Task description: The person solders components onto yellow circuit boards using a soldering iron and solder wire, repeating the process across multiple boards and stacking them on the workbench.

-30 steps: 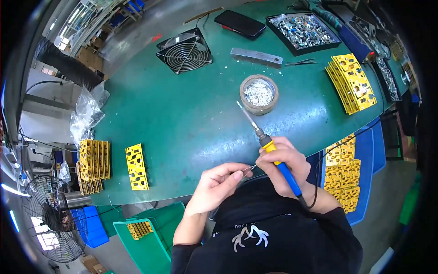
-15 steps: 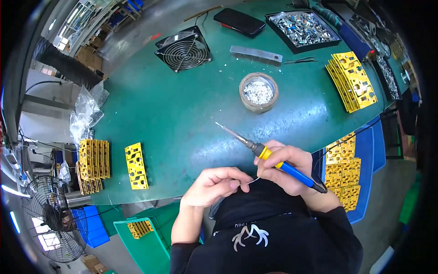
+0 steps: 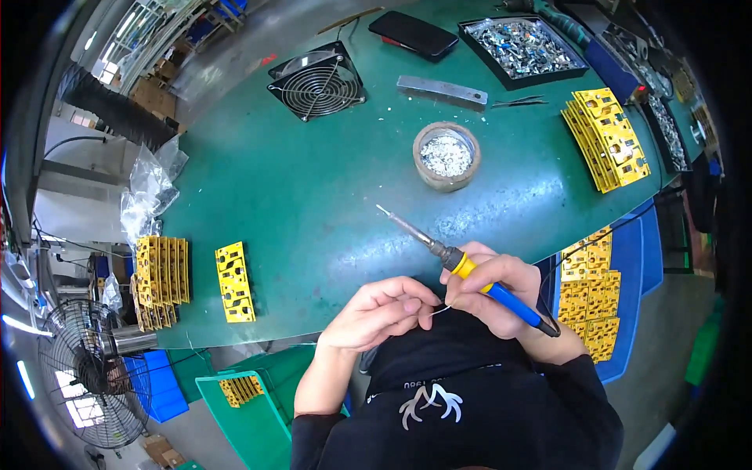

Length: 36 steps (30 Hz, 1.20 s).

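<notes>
My right hand (image 3: 495, 291) is closed round a blue and yellow soldering iron (image 3: 502, 294), whose bare metal tip points up and left over the green table. Between the two hands runs a thin silvery wire (image 3: 441, 310), perhaps solder. My left hand (image 3: 384, 313) pinches that wire, and the right fingertips touch its other end. Both hands are close together at the table's near edge, in front of my dark shirt. Beyond the iron's tip stands a round brown pot (image 3: 446, 177) with whitish bits in it. One yellow circuit board panel (image 3: 235, 282) lies flat to the left.
Stacked yellow panels stand at the left (image 3: 163, 274) and right (image 3: 605, 141). A square fan (image 3: 317, 86), a phone (image 3: 413, 35), a metal bar (image 3: 442, 92), tweezers (image 3: 520, 102) and a black tray of small parts (image 3: 580, 72) occupy the far side. A blue bin (image 3: 627, 329) holds more panels.
Both hands have shifted slightly to the right with the iron and wire. The left hand has also risen a little; both grips stay the same.
</notes>
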{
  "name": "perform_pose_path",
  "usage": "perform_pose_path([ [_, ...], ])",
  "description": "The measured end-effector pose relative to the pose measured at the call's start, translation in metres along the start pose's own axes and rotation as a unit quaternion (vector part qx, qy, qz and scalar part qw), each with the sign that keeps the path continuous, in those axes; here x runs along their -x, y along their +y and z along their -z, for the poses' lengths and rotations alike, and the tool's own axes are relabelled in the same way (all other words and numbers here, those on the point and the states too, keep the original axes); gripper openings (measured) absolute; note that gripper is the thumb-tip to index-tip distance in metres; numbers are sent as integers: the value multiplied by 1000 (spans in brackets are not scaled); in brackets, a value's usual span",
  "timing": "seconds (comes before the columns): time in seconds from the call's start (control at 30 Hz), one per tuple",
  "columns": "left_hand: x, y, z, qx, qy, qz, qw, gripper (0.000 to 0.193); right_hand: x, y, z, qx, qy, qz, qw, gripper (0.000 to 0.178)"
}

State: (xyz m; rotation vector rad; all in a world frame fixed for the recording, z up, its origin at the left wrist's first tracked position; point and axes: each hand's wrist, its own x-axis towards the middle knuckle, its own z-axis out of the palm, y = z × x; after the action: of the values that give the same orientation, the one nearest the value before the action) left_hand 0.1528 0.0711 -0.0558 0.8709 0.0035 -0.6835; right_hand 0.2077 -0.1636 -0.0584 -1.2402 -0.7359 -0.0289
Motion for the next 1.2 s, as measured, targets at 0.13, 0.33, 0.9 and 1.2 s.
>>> perform_pose_path([
  [0.13, -2, -5, 0, 6, -3, -2, 1000, 25, -1, -3, 3, -44, -20, -20, 999, 24],
  [0.33, 5, 4, -6, -158, 63, -84, 982, 18, -14, -8, 14, 113, -111, 78, 984, 28],
  [0.9, 6, -21, -32, -213, 204, -188, 937, 43, -5, 3, 8, 272, -18, 152, 950, 33],
  [1.2, -3, -18, -26, -650, 173, -473, 569, 36, -6, 5, 9, 262, 5, 125, 957, 35],
])
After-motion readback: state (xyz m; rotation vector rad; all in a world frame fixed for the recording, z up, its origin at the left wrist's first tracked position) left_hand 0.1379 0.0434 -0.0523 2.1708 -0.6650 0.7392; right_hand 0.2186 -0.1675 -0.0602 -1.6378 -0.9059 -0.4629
